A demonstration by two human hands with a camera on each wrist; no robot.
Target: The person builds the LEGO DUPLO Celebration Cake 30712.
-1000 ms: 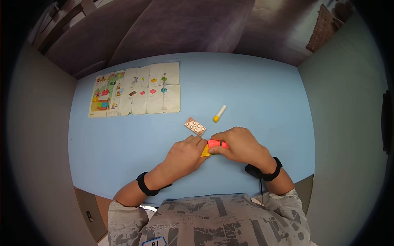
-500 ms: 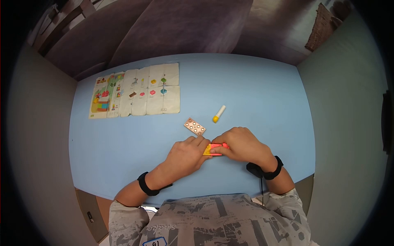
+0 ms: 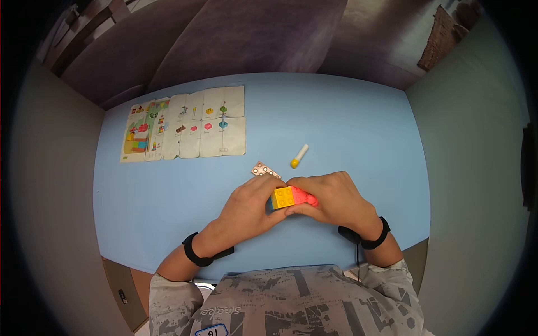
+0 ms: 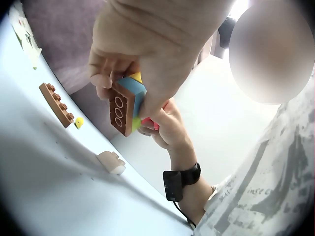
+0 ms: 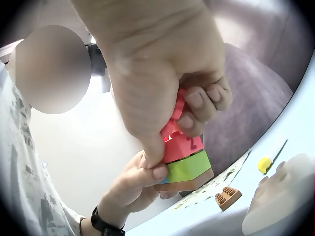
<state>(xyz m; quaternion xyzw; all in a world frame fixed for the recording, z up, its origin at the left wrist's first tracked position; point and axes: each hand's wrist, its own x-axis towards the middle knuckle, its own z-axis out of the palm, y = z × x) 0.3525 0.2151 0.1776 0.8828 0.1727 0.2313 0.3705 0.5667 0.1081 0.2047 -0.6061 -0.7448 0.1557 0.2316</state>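
Observation:
Both hands hold one block stack above the table's near part. In the head view its top shows a yellow brick (image 3: 284, 197) beside a pink brick (image 3: 299, 195), with a rounded pink piece (image 3: 312, 200) at the right. My left hand (image 3: 247, 206) grips the yellow and blue end; my right hand (image 3: 332, 198) grips the pink end. In the left wrist view a brown plate (image 4: 118, 112) forms the underside, below a blue brick (image 4: 133, 88). The right wrist view shows a green brick (image 5: 189, 166) between the brown plate and the pink brick marked "2".
A loose brown studded plate (image 3: 264, 169) lies just beyond the left hand, partly covered by it. Behind it is a white stick with a yellow end (image 3: 299, 156). A creased picture sheet (image 3: 188, 124) lies at the back left of the blue table (image 3: 336, 117).
The stack has been lifted and tilted, so its yellow top and blue side show more. Both hands have shifted slightly, and the left now covers part of the loose brown plate.

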